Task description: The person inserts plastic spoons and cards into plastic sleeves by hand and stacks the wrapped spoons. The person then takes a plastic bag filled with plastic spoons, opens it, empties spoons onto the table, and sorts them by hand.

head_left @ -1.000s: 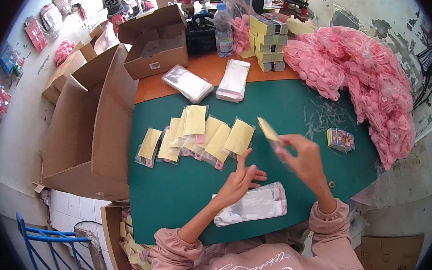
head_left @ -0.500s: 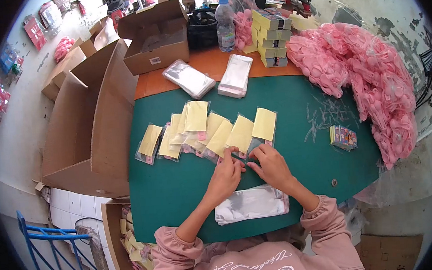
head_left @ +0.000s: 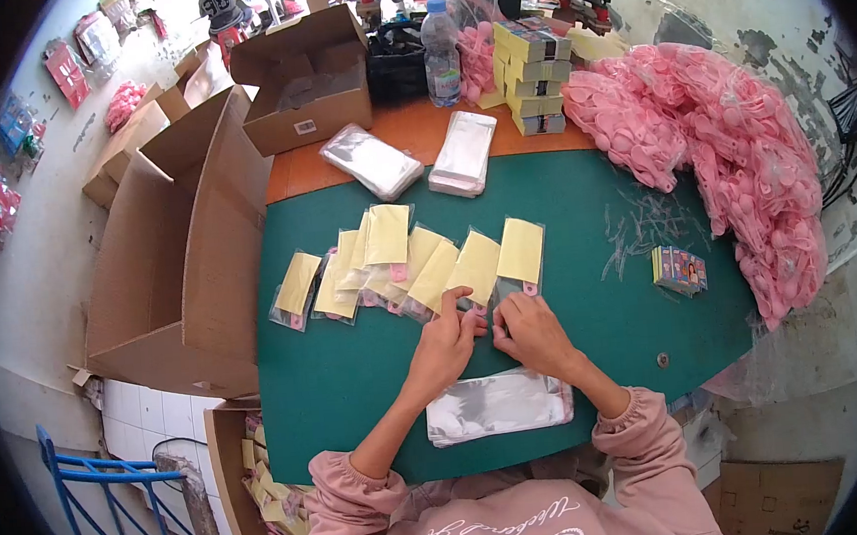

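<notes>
Several clear packets with yellow cards and pink pieces lie in an overlapping row on the green mat (head_left: 359, 411). At the right end of the row is one packet (head_left: 520, 249), its lower edge by my right hand (head_left: 535, 335). That hand's fingers are curled together, and what they hold, if anything, is hidden. My left hand (head_left: 446, 340) rests beside it, index finger stretched toward the neighbouring packet (head_left: 473, 267), the other fingers bent. Just below both hands lies a stack of clear empty sleeves (head_left: 499, 405).
Pink pieces in clear bags (head_left: 739, 156) heap along the right edge, near a small card stack (head_left: 679, 270). Behind are two sleeve bundles (head_left: 371, 161), a bottle (head_left: 442, 56), stacked yellow cards (head_left: 534, 76) and an open carton (head_left: 302, 87). A large carton (head_left: 164, 256) stands left.
The packet in my right hand has come down from the right onto the mat at the row's end. My right hand has moved left beside my left hand, and its fingers have curled in.
</notes>
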Available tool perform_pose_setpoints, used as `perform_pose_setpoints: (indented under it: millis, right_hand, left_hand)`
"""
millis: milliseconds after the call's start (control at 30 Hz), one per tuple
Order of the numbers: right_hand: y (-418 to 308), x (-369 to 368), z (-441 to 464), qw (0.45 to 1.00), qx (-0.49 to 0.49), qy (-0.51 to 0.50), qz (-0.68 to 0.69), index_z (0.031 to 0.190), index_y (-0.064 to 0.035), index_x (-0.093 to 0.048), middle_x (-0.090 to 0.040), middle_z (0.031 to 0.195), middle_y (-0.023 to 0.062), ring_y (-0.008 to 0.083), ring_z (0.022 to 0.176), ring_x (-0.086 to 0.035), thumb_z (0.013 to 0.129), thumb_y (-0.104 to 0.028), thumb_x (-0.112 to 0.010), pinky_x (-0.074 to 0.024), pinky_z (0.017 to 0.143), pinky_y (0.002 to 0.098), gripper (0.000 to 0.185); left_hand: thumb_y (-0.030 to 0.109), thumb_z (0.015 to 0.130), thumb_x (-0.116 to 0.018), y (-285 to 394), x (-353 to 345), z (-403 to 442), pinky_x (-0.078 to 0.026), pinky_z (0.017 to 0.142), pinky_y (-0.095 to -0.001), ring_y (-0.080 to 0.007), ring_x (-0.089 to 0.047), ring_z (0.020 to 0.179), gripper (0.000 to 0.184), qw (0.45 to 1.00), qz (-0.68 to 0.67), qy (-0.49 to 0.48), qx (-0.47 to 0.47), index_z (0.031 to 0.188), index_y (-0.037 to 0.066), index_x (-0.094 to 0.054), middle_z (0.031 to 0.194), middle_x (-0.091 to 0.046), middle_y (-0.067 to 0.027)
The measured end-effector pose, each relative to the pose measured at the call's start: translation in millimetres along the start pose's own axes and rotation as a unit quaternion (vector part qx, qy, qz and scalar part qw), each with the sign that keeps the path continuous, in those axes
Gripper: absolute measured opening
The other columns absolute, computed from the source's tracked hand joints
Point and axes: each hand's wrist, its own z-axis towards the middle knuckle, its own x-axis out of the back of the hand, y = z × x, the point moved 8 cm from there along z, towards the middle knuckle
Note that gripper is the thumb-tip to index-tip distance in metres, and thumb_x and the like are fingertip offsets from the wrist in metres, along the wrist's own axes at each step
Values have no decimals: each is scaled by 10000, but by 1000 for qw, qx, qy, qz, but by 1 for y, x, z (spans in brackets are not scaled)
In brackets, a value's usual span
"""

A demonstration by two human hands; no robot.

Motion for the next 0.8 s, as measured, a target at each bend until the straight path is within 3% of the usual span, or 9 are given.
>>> perform_pose_setpoints:
  millis: [133, 200, 367, 400, 467, 533, 600, 733, 800]
  right_hand:
    - [-23, 15, -6, 997, 68, 20, -16, 746, -38, -499, -487, 739, 105, 265, 756, -508, 706, -122, -585, -386, 747, 384, 126]
    - [-29, 17, -10, 996, 83, 20, -31, 744, -41, -500, -484, 733, 102, 258, 759, -509, 698, -120, -589, -386, 747, 383, 128]
    - [-44, 21, -21, 983, 154, 54, -78, 747, -48, -505, -477, 725, 97, 246, 751, -510, 675, -110, -592, -388, 736, 367, 128]
    - [-46, 24, -22, 986, 159, 34, -35, 752, -45, -505, -471, 724, 96, 234, 733, -503, 690, -106, -587, -395, 723, 350, 119]
    - [-44, 41, -23, 986, 164, 15, 7, 757, -41, -505, -464, 723, 95, 222, 715, -495, 705, -102, -582, -401, 710, 333, 111]
    - [-5, 65, -12, 953, 45, -93, 284, 760, -32, -502, -464, 732, 76, 181, 686, -484, 749, -86, -567, -414, 669, 298, 86]
    - [44, 97, -3, 921, -43, -112, 371, 776, -25, -498, -469, 746, 61, 157, 685, -479, 786, -80, -552, -422, 646, 281, 77]
    - [29, 98, 8, 972, -42, -89, 213, 809, -17, -538, -500, 804, 54, 133, 729, -522, 755, -86, -606, -431, 651, 269, 111]
    - [1, 65, -1, 987, 2, -97, 130, 815, -31, -552, -521, 821, 72, 188, 769, -546, 742, -137, -642, -441, 675, 306, 157]
  left_hand:
    - [128, 925, -406, -13, -16, 4, -532, 666, -285, -184, -638, 781, 295, 985, -121, -77, 94, 1210, 55, -382, 849, -623, -116]
    - [131, 894, -491, -20, -27, 3, -528, 645, -271, -144, -633, 741, 311, 950, -236, -122, 162, 1178, 40, -405, 814, -626, -92]
    - [54, 856, -512, -28, -23, 10, -513, 648, -245, -98, -593, 718, 333, 973, -189, -92, 99, 1178, 65, -428, 786, -600, -58]
    - [37, 848, -519, -29, -19, 12, -500, 651, -231, -73, -572, 720, 349, 986, -127, -72, 81, 1184, 69, -429, 767, -586, -37]
    - [32, 847, -511, -28, -20, 11, -493, 644, -228, -71, -564, 707, 359, 980, -161, -82, 83, 1192, 70, -418, 762, -581, -34]
    - [26, 847, -504, -26, -20, 12, -487, 637, -226, -68, -556, 694, 370, 973, -195, -90, 85, 1201, 70, -407, 758, -576, -31]
    - [8, 833, -485, -27, -23, 10, -527, 686, -261, -111, -597, 762, 377, 966, -209, -117, 96, 1195, 90, -420, 842, -614, -80]
    - [-4, 846, -464, -17, -25, 2, -531, 709, -266, -146, -615, 838, 419, 935, -284, -154, 148, 1244, 103, -385, 868, -617, -91]
    - [-18, 860, -440, -19, -29, -1, -533, 744, -278, -185, -617, 895, 473, 934, -263, -196, 140, 1300, 120, -337, 867, -613, -102]
